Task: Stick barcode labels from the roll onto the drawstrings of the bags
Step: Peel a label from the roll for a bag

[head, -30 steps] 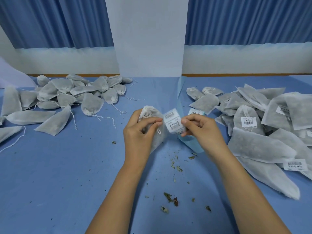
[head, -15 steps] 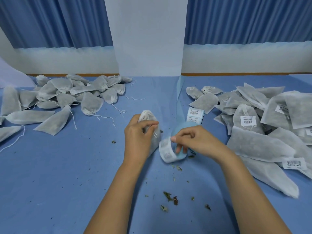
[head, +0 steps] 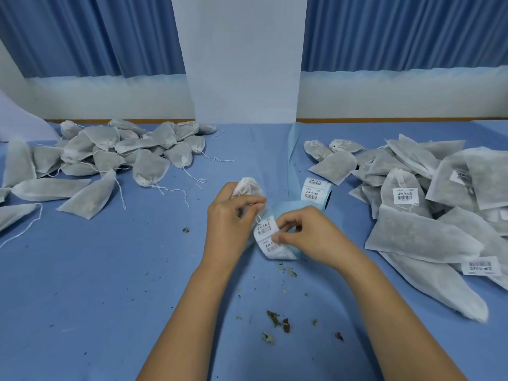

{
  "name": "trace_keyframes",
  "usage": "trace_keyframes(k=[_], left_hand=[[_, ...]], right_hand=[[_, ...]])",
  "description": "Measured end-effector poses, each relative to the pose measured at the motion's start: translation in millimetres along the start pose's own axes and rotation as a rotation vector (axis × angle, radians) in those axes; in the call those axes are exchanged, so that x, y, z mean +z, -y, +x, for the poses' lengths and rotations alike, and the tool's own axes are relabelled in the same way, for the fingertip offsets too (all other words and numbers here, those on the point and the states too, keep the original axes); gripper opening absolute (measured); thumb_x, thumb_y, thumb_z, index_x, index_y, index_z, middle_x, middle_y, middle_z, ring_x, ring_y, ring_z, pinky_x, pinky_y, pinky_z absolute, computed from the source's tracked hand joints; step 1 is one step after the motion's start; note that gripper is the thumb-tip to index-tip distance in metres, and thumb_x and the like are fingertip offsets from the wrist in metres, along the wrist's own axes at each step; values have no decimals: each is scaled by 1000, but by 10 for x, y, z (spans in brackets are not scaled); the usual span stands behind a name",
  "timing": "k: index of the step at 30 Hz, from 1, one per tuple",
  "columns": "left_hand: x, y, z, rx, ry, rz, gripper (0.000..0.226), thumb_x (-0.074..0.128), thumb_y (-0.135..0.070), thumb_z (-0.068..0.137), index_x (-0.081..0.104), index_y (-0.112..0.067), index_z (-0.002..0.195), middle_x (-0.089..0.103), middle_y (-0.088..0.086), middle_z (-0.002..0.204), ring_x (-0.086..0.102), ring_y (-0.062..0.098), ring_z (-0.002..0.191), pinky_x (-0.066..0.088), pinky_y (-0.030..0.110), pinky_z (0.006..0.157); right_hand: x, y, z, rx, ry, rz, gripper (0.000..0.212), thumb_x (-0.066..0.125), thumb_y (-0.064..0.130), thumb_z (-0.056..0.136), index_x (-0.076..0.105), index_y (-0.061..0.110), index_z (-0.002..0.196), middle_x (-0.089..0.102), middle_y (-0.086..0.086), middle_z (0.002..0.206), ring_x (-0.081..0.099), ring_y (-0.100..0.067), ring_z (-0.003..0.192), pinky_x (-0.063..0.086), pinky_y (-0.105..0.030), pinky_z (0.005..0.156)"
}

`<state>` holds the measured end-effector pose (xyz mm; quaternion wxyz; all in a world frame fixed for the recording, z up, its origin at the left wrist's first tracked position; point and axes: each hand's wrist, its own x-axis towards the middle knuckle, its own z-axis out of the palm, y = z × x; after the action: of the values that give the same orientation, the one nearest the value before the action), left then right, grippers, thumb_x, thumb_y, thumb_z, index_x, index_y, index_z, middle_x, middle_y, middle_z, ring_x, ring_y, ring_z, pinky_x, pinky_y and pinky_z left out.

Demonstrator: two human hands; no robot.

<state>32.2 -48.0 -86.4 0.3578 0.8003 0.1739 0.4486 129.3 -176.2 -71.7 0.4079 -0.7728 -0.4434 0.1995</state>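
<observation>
Dried leaf crumbs (head: pixel 277 320) lie on the counter (head: pixel 96 298) just below my wrists. My left hand (head: pixel 229 224) is closed around a bag (head: pixel 248 188), while my right hand (head: pixel 305 235) pinches the label strip (head: pixel 270 239) against its drawstring (head: pixel 258 218). Beyond my right hand stands the label roll (head: pixel 316 192); unlabelled bags (head: pixel 110 158) are piled far left and labelled bags (head: pixel 428 204) right.

Blue table (head: pixel 96 298) carries two bag piles (head: pixel 110 160) (head: pixel 428 215), label roll (head: pixel 316 192), leaf crumbs (head: pixel 277 321).
</observation>
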Motion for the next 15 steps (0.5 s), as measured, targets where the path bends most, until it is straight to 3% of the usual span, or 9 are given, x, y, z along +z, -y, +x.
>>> trace_keyframes(k=[4,7,10,15], left_hand=[[-6,1,-14,97,146,-34,16,71,3,82,78,-9,89,59,-5,97,57,-5,87,40,6,73],[-7,3,-26,162,203,-46,13,75,-11,83,78,-12,95,63,-3,103,59,0,94,41,7,78],[-13,34,-19,173,242,-52,21,79,-13,78,78,-13,99,62,-6,107,58,-2,98,41,8,83],[-20,49,-2,177,198,-31,14,75,-7,82,78,-11,95,63,-7,102,59,1,90,42,8,74]], right_hand=[[-16,9,16,0,-127,268,14,70,6,82,73,19,77,74,1,77,68,-4,71,49,-10,65],[-25,8,16,-13,-199,355,11,73,9,80,72,19,74,74,1,73,69,-8,70,52,-16,67],[-44,-4,26,-11,-227,366,17,71,8,82,72,22,72,74,3,71,69,-8,68,53,-21,70],[-26,22,13,-31,-216,254,16,65,11,88,73,23,81,74,8,77,68,-2,73,48,-11,67]])
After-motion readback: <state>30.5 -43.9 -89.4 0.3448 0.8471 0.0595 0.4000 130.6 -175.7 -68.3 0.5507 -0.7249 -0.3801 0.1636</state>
